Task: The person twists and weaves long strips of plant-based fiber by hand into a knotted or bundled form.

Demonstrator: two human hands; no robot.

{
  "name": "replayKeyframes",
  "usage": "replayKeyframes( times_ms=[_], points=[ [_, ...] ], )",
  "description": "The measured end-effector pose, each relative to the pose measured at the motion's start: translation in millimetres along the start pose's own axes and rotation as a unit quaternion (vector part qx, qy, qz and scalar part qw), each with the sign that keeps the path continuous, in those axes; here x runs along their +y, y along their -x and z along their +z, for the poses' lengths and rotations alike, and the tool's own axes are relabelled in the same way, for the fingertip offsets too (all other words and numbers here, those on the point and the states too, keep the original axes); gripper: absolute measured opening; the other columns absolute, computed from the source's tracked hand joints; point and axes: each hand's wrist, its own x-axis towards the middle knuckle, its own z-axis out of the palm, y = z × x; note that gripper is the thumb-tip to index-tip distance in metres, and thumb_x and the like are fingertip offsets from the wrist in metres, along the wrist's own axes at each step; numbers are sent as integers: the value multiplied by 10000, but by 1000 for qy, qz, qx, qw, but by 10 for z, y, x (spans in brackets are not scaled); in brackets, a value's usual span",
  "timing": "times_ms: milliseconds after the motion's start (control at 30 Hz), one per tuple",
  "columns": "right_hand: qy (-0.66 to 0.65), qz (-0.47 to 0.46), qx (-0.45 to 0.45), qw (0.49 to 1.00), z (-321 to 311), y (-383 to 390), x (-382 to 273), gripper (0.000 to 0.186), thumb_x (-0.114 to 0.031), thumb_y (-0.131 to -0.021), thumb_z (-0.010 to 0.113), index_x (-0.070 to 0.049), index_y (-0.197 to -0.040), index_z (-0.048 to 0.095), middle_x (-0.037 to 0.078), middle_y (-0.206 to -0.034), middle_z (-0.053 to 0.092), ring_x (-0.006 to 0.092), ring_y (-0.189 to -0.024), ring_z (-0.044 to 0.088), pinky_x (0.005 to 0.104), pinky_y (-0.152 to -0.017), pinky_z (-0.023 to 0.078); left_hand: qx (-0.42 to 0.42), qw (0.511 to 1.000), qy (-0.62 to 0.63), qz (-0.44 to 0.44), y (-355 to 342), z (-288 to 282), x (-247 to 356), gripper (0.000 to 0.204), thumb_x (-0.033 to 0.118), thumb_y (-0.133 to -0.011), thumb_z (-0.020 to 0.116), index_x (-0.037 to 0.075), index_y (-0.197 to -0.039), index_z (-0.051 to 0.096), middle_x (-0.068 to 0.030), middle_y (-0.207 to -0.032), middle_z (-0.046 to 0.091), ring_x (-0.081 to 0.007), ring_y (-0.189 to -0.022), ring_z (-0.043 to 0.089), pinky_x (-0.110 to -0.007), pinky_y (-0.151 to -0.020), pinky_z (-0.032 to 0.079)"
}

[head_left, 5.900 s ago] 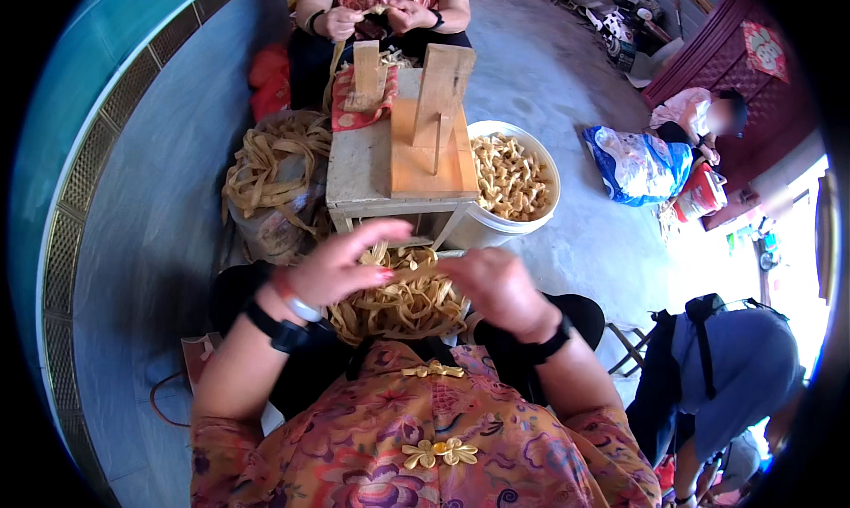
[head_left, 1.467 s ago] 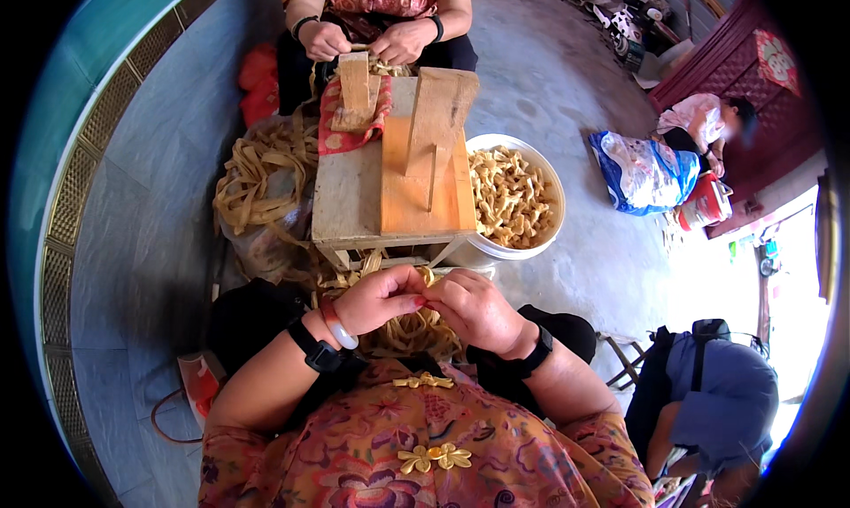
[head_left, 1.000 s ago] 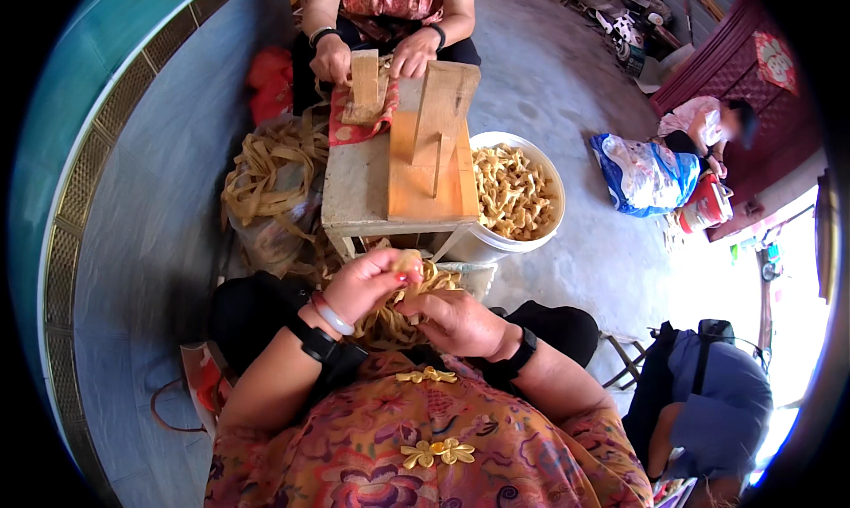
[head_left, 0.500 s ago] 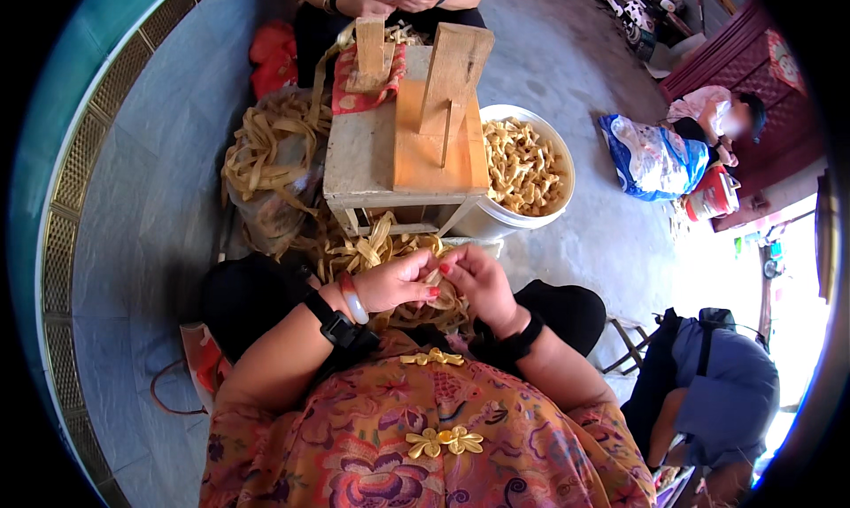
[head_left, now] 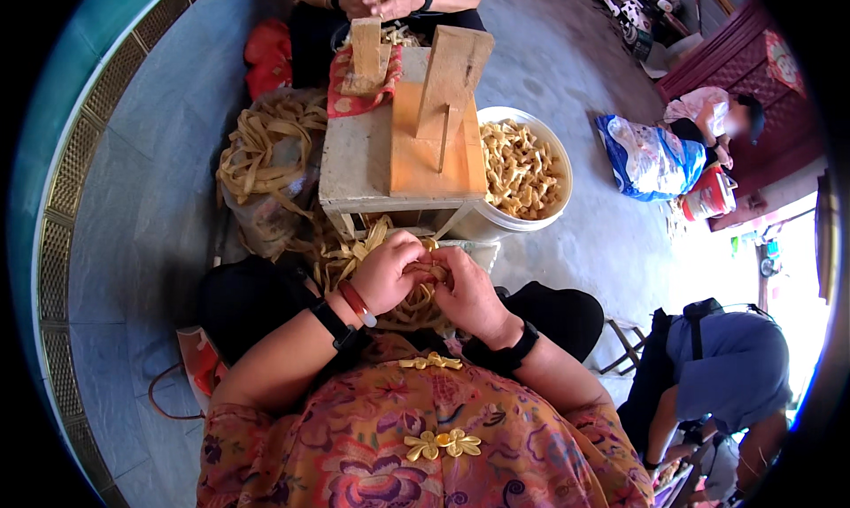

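My left hand (head_left: 390, 273) and my right hand (head_left: 469, 297) meet in front of me, fingers curled and pressed together. Pinched between them is a pale tan strip (head_left: 431, 272), mostly covered by the fingers. It looks flat and pliable, like the loose tan strips (head_left: 359, 254) heaped below and beyond my hands. Ahead of the hands stands a low table (head_left: 354, 176), bearing a wooden board (head_left: 416, 167) with an upright block (head_left: 453, 70) and a thin peg. Right beside it, a white bucket (head_left: 567, 185) holds many short, knotted tan pieces (head_left: 522, 172).
A bag (head_left: 274, 216) topped with coiled strips (head_left: 274, 145) leans left of the table. Across it sits another person, whose hands (head_left: 381, 1) are together. To the right are a blue-and-white sack (head_left: 651, 158), a seated person (head_left: 708, 114) and a bending person (head_left: 730, 366).
My hands have closed in on each other, fingers now curled around the strip. The person opposite has brought their hands together; the person at right bends lower.
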Motion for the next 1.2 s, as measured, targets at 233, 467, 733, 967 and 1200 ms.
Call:
replayKeyframes(
  times_ms=[233, 467, 733, 967, 1200],
  points=[
    [-10, -12, 41, 999, 31, 4, 120, 228, -5, -729, 664, -39, -922, 547, 126, -813, 587, 283, -750, 601, 361, -661, 487, -78, 786, 568, -232, 146, 47, -224, 196, 104, -892, 628, 60, -1080, 596, 34, -1037, 572, -80, -975, 509, -241, -920, 390],
    [39, -89, 15, 995, 11, -46, 72, 87, -63, -815, 643, -20, -816, 567, 114, -749, 581, 298, -696, 590, 363, -620, 482, -36, 897, 413, -153, 148, 99, -245, 167, 116, -913, 610, 44, -1063, 599, 35, -976, 580, -49, -900, 516, -209, -828, 429],
    [-49, -6, -117, 992, -46, 28, 91, 190, -161, -922, 550, -14, -804, 560, 122, -669, 552, 280, -619, 560, 360, -580, 443, -18, 921, 326, -212, 198, -26, 0, 203, 220, -973, 525, 39, -1030, 598, 38, -822, 578, -53, -697, 507, -208, -629, 447],
    [-213, 150, -174, 950, -185, 89, 75, 178, -170, -904, 566, -11, -824, 571, 144, -721, 590, 346, -675, 573, 366, -608, 475, 75, 991, 80, -80, 120, -194, 180, 139, 133, -952, 512, 48, -968, 621, -33, -735, 597, -93, -633, 532, -238, -614, 447],
    [-3, -158, -51, 986, -213, -56, -361, 165, -70, -759, 660, -38, -886, 560, 141, -738, 603, 329, -671, 614, 381, -607, 499, 81, 996, 39, -2, 81, -126, 408, 180, 34, -913, 513, 43, -1068, 602, -91, -858, 667, -163, -710, 631, -260, -648, 483]
  ],
)
